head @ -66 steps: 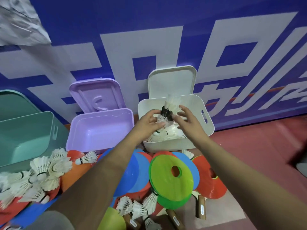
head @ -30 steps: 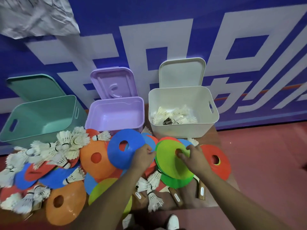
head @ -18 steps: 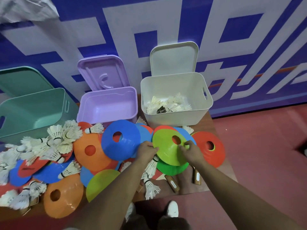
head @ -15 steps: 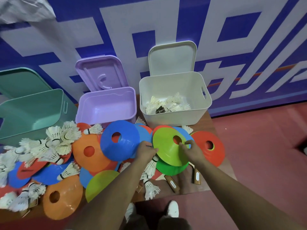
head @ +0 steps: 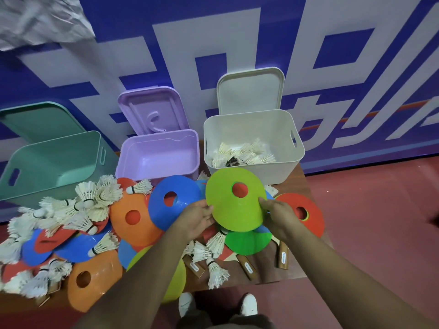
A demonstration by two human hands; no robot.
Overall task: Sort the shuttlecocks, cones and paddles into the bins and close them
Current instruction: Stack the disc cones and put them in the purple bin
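The lime cone (head: 234, 211) is held tilted above the pile of cones on the bench (head: 240, 280), just in front of the white bin (head: 251, 173). The left hand (head: 197, 219) pinches its left rim and the right hand (head: 278, 216) pinches the right rim.

It looks like a thin, light plastic disc cone. It is probably flexible enough to bend if squeezed hard, and smooth enough to slide out of a loose pinch. The rim, or the centre hole, is the natural place to take hold, and one hand would likely do.

Shuttlecocks (head: 242, 153) already lie in the white bin, so the cone probably belongs in the purple bin (head: 159, 137) or the teal bin (head: 54, 162). Being shallow, such cones should nest flat.
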